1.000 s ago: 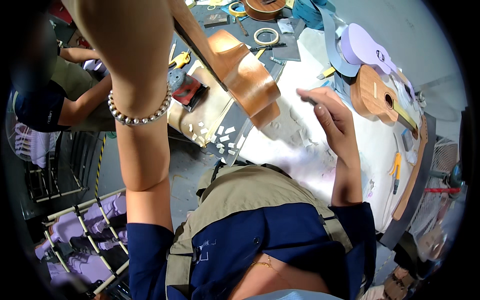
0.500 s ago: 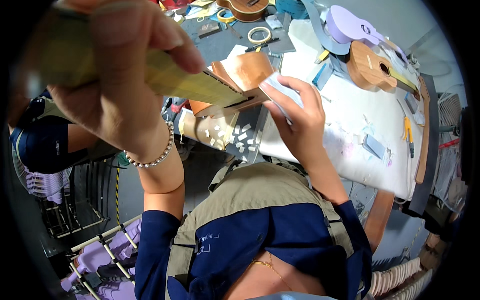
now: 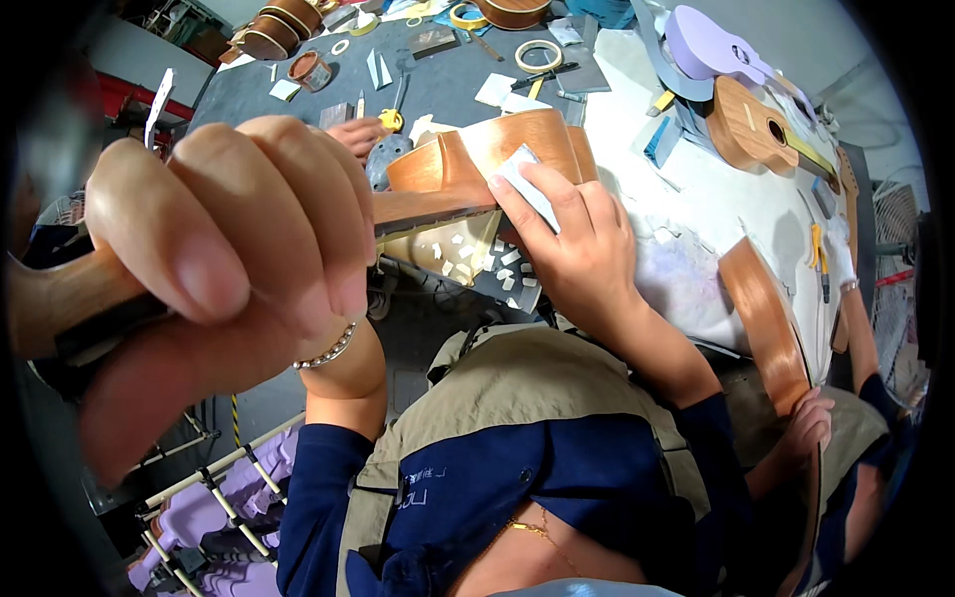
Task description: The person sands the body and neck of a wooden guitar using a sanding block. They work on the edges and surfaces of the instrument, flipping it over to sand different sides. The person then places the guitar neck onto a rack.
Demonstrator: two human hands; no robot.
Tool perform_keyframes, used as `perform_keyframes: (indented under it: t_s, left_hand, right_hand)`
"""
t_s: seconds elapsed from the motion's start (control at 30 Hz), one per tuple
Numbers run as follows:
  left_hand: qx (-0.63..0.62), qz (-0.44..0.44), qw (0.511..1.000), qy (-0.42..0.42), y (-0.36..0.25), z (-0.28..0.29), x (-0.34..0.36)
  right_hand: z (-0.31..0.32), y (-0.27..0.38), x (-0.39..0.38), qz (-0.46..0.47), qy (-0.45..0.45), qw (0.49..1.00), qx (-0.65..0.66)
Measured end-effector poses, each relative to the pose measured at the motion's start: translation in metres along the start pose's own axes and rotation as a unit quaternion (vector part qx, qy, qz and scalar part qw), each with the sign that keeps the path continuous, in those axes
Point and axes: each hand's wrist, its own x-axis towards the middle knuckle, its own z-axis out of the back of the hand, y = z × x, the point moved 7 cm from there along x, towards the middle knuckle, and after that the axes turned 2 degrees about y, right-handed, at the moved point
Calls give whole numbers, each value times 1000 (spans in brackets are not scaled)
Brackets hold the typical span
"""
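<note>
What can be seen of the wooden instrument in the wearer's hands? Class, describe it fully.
The small guitar-shaped instrument looks like warm brown wood, its curved, waisted side glossy. Its slimmer neck extends leftward toward the camera, with a dark part showing beneath. The left hand wraps the neck; the right hand holds a pale pad against the body near the neck joint. Whether the table supports it is unclear.

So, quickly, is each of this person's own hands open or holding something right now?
Left hand: closed, holding the wooden instrument's neck.
Right hand: closed, holding a flat, pale pad at the instrument's body.
</note>
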Motion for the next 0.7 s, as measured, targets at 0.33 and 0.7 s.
perform_keyframes:
  t_s: [0.33, 0.7]
  left_hand:
    - [-76, 13, 996, -54, 2, 17, -19]
    - [-70, -7, 995, -74, 8, 19, -13]
  right_hand:
    - [-1, 11, 13, -15, 42, 999, -12]
    - [-3, 8, 19, -26, 45, 998, -43]
